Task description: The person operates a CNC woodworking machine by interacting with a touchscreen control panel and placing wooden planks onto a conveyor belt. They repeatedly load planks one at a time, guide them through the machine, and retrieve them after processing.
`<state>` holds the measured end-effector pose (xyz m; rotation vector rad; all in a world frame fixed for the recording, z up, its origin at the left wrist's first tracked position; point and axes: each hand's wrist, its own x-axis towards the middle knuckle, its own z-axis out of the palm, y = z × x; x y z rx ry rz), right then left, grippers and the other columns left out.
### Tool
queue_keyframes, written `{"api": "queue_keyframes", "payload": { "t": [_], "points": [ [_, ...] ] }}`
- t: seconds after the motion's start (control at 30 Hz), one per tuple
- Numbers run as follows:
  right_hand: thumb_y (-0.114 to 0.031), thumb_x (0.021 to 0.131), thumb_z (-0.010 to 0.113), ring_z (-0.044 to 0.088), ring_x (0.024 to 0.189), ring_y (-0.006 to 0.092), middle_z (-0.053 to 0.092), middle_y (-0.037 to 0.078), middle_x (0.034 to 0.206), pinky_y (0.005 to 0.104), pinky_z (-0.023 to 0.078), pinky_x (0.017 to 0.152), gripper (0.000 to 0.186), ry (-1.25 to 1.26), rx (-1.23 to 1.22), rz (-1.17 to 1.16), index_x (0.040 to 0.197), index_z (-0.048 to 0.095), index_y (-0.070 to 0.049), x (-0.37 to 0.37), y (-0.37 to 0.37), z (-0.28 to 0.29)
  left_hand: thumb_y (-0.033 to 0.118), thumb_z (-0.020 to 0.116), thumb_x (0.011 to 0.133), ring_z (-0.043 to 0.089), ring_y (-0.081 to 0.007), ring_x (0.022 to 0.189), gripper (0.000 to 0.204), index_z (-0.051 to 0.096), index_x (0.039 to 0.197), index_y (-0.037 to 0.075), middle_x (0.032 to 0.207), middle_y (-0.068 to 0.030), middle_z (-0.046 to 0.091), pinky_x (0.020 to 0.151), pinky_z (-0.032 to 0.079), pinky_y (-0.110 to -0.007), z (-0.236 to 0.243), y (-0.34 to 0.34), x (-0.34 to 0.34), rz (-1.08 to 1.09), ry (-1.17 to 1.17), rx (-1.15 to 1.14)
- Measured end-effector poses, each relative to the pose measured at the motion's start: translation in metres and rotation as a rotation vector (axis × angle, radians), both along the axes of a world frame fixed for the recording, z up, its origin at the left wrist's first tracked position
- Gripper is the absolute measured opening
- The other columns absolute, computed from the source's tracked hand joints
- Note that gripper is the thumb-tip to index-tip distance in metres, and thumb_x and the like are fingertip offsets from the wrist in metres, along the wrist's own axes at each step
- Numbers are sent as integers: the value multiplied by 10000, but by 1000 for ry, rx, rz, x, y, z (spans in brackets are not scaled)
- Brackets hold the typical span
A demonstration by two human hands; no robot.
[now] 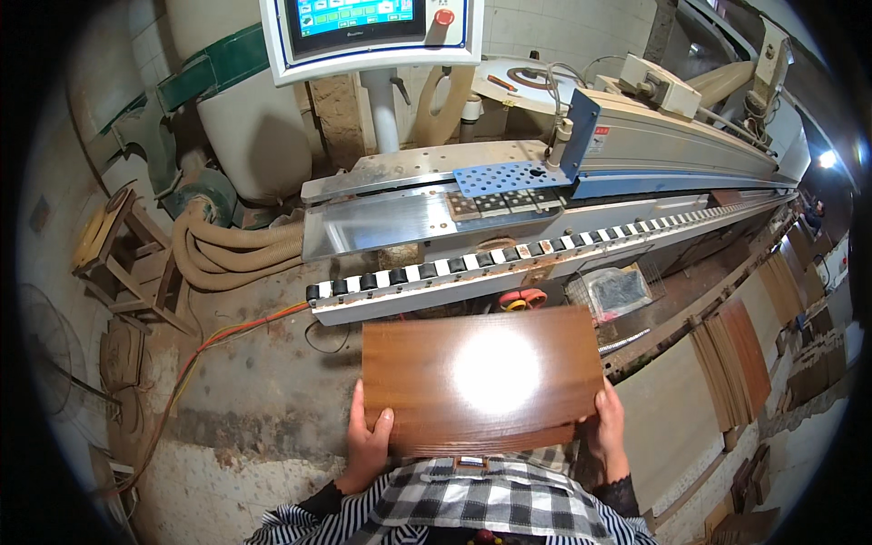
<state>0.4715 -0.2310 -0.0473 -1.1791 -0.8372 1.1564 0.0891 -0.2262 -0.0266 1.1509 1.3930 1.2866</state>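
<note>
A glossy brown wood-grain panel [409, 381] is held level in front of my body, with a bright glare on its top. My left hand [370, 434] grips its left side, thumb on the near part. My right hand [609, 427] grips the right side. Just beyond the panel runs the machine's conveyor rail [425, 300] with a row of black rollers, and behind that a steel machine bed [381, 236] with a blue perforated plate [500, 179] at its right.
A screen with a red knob [354, 41] stands behind the machine. Ribbed hoses [236, 259], a wooden stool [127, 259] and coloured cables [241, 331] are at left. Stacked boards [727, 363] lie at right, below a wire basket [610, 295]. A co-worker [811, 215] is far right.
</note>
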Motion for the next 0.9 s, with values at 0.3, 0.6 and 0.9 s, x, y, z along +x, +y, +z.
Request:
{"api": "queue_keyframes", "payload": {
  "t": [0.3,0.6,0.9],
  "points": [
    [-321,981,566,590,910,59,632,-33,1141,231,490,666,436,197,-6,125,1347,516,-91,-34,169,36,433,662,856,167,-370,1463,731,418,1447,80,1574,-183,226,1174,59,-533,49,125,-67,-214,972,341],
    [-236,974,570,641,1043,204,647,155,1195,325,490,941,473,145,2,140,1360,467,17,-53,164,60,490,616,882,287,-333,1428,620,520,1384,138,1500,-154,395,1168,81,-542,41,218,-79,-9,1170,280],
    [-151,933,607,589,1108,217,622,142,1209,348,453,966,416,-737,-78,-281,1295,531,37,24,-8,-30,448,653,862,290,-322,1431,604,544,1371,140,1504,-133,405,1167,92,-530,43,210,-91,-4,975,186]
  ]
}}
